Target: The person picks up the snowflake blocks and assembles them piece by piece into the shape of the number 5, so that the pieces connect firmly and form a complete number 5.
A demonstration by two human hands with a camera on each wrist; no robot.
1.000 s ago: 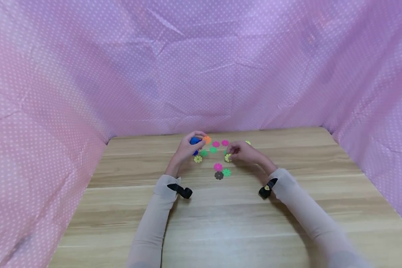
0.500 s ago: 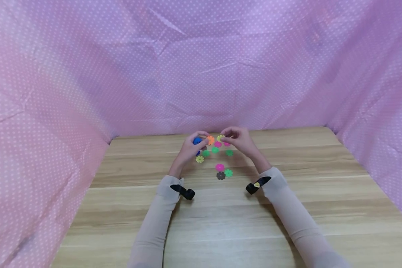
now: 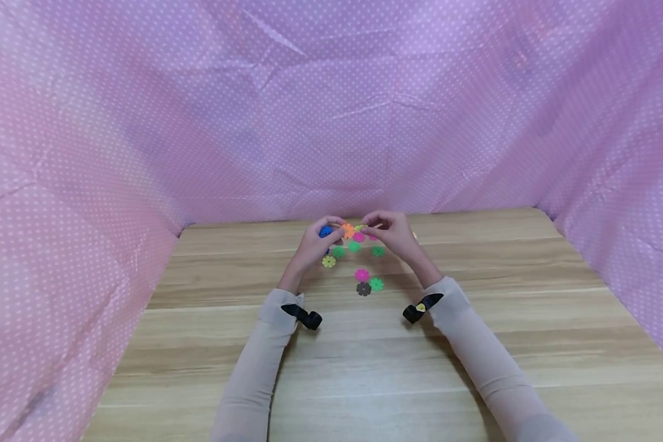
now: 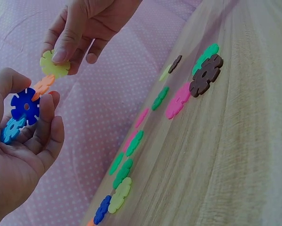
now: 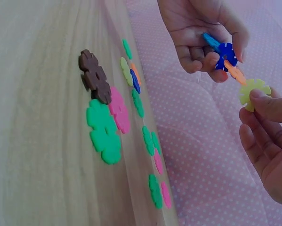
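My left hand [image 3: 309, 248] holds a short chain of notched, flower-shaped plastic discs above the far part of the table. In the left wrist view the chain runs from a light blue disc [image 4: 12, 131] through a dark blue disc [image 4: 21, 106] to an orange disc [image 4: 44, 84]. A yellow disc [image 4: 54, 67] is pinched between the thumb and fingers of my right hand [image 3: 396, 236]. Its edge meets the free end of the orange disc [image 5: 234, 72]; whether their notches interlock I cannot tell. Both hands are raised, close together.
Loose discs lie flat below my hands: a brown disc [image 3: 363, 288], a pink disc [image 3: 361, 275] and a green disc [image 3: 376, 284] grouped nearest me. Farther off are a yellow disc [image 3: 328, 261] and several others. A polka-dot pink cloth [image 3: 331, 153] hangs behind the table [image 3: 353, 368].
My right hand has lifted the yellow disc off the table and carried it left to the orange disc. Between the last two frames the yellow disc has turned and closed on it. My left hand barely moved.
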